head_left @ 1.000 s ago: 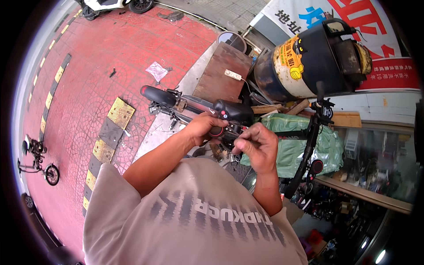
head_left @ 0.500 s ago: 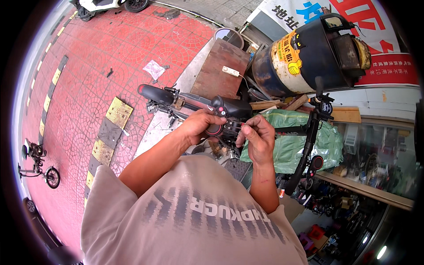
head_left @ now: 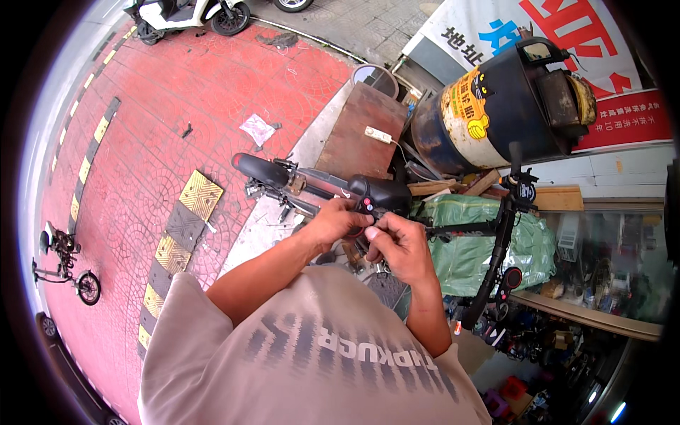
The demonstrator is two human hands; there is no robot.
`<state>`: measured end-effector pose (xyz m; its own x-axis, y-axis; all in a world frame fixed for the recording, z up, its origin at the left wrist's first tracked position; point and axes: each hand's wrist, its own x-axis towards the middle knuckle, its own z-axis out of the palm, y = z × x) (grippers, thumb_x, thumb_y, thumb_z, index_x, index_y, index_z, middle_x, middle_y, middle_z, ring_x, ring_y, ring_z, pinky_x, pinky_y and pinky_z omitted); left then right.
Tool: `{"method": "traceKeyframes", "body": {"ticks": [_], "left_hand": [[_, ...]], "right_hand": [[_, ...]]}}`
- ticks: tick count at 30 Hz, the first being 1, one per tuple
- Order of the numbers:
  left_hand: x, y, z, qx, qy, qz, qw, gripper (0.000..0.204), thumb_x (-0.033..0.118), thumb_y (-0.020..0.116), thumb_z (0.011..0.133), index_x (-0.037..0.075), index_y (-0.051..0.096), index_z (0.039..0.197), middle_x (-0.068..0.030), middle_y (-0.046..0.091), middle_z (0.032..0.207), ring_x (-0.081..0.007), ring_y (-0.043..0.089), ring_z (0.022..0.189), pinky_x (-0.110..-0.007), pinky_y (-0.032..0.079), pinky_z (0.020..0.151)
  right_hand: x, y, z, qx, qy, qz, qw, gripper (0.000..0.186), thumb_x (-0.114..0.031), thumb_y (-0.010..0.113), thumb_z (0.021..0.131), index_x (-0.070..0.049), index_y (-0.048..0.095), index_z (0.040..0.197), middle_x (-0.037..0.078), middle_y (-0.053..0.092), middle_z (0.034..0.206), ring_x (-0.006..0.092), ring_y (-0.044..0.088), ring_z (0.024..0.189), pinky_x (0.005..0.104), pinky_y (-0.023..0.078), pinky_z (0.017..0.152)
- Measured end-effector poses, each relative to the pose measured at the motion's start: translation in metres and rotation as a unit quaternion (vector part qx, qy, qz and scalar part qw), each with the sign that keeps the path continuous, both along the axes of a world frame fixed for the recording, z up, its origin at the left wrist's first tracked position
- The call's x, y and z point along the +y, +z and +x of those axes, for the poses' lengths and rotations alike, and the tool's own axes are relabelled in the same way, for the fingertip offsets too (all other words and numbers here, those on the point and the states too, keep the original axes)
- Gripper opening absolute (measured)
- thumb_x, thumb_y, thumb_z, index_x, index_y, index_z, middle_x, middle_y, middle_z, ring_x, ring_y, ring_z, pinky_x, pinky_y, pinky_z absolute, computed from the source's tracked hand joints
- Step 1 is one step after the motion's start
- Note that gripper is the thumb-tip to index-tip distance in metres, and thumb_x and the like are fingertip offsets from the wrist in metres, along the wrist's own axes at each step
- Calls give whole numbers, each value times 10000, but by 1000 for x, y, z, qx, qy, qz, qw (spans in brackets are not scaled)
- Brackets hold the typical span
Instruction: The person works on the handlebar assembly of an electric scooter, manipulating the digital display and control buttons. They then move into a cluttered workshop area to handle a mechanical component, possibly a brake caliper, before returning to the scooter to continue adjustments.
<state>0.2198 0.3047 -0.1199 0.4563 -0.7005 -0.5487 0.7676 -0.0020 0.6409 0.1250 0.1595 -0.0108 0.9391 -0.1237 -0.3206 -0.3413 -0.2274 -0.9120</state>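
Observation:
A black folding electric scooter lies across the middle, with its rear mudguard [head_left: 256, 168] at the left, a black seat [head_left: 379, 191] and its handlebar [head_left: 504, 234] upright at the right. My left hand [head_left: 336, 223] grips a small black part with red-rimmed round controls [head_left: 367, 205] beside the seat, its thumb pressed on it. Just right of it my right hand [head_left: 397, 248] is closed in a pinch against that part, its thumb and forefinger at my left fingertips. Whatever is between those fingers is too small or hidden to name.
A wooden board [head_left: 354, 124] bears a white power strip [head_left: 377, 134]. A dark drum [head_left: 506, 106], banners [head_left: 609, 120], a green sack [head_left: 482, 265] and a glass case [head_left: 595, 255] stand right. Left are yellow-black ramps [head_left: 202, 191], a small bike [head_left: 67, 262] and a white scooter [head_left: 184, 14].
My right hand has moved left and closer to my left hand, now covering more of the part with the red-rimmed controls. The whole view has shifted slightly.

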Motion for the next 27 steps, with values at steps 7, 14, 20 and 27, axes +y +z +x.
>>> {"method": "traceKeyframes", "body": {"ticks": [7, 14, 20, 27], "left_hand": [[-2, -13, 4, 42, -16, -53, 998, 287, 101, 761, 922, -8, 682, 1176, -81, 729, 964, -174, 702, 798, -305, 573, 706], [-21, -19, -8, -29, -80, -29, 996, 198, 95, 772, 904, 0, 714, 1068, -49, 687, 844, -133, 619, 674, -293, 480, 585], [-46, -61, -43, 9, -183, -4, 983, 161, 109, 802, 867, 26, 729, 983, -43, 663, 761, -143, 592, 624, -307, 444, 512], [-87, -63, -101, -64, -360, 63, 928, 234, 201, 811, 847, 14, 733, 965, -42, 646, 703, -152, 591, 574, -334, 478, 492]], "right_hand": [[-19, -13, -16, 20, -12, 286, 958, 224, -76, 665, 950, 56, 634, 1129, 250, 758, 1036, 324, 766, 886, 402, 617, 830], [-14, -21, -36, 2, -94, 24, 995, 133, -105, 662, 979, 26, 649, 960, 195, 749, 780, 234, 730, 632, 307, 578, 583], [-16, -45, -92, -2, -130, 243, 961, 238, -167, 674, 967, 19, 622, 1106, 287, 753, 1075, 309, 774, 816, 366, 612, 674], [-23, -77, -197, 27, -251, 103, 962, 255, -227, 616, 1004, 26, 594, 1026, 210, 750, 863, 293, 762, 739, 322, 594, 631]]}}
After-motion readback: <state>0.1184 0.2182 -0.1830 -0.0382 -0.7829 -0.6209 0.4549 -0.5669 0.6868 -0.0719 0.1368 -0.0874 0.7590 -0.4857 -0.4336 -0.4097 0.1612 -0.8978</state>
